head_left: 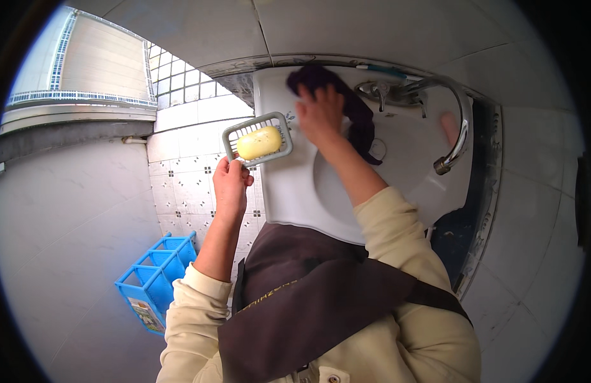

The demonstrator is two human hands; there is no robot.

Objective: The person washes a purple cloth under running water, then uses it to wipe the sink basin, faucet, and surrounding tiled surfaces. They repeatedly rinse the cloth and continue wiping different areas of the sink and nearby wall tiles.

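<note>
My left hand [231, 185] pinches the near edge of a grey slatted soap dish [284, 121], holding it up left of the sink. A yellow bar of soap [259, 143] lies in the dish. At the sink's far left corner, my right hand [322, 113] rests over a dark purple cloth [358, 110]. That hand is slightly blurred, with its fingers partly spread on the cloth; whether they grip it is not clear. The cloth trails down into the basin of the white sink [286, 198], beside the drain.
A curved metal faucet [462, 121] arches over the sink's right side. A pinkish object [448, 129] lies near it, and a teal-handled brush-like item [385, 70] sits along the back ledge. A blue plastic rack [158, 281] stands on the floor at left, below a window [180, 73].
</note>
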